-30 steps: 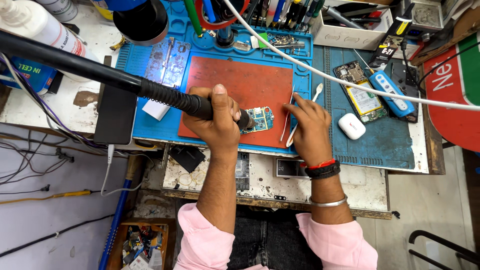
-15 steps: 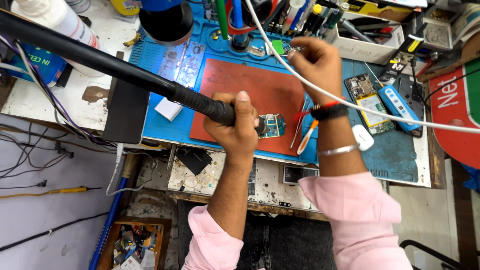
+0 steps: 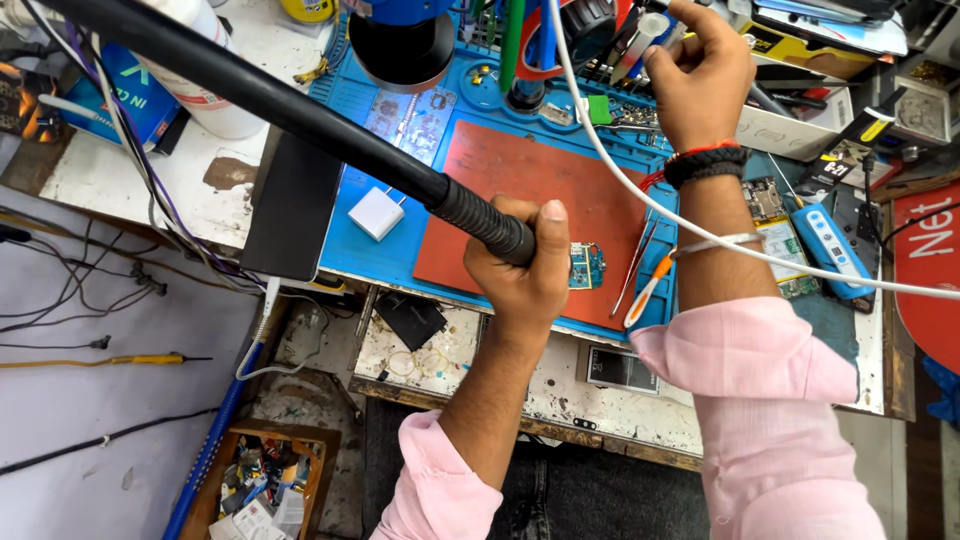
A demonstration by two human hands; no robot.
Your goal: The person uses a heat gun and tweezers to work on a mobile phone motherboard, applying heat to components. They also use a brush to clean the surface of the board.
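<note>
Nearest the viewer, the left hand [image 3: 520, 275] has its fingers wrapped tight around the black handle of a hot-air tool [image 3: 480, 222], thumb on top; the tool's thick black hose [image 3: 250, 85] runs up and to the left. The nozzle end is hidden behind the fist, just beside a small circuit board [image 3: 588, 266] lying on the red mat [image 3: 530, 190], which sits on a blue work mat [image 3: 400, 240]. To the right of the board lie tweezers [image 3: 634, 268] and an orange-handled tool [image 3: 650, 290]. A white charger plug [image 3: 377, 213] rests on the blue mat, left of the red one. Farther off, the right hand [image 3: 700, 75] is raised over the tool rack, fingers curled together around a slim grey tool [image 3: 640, 35]. A white cable [image 3: 620, 175] crosses in front of that forearm
</note>
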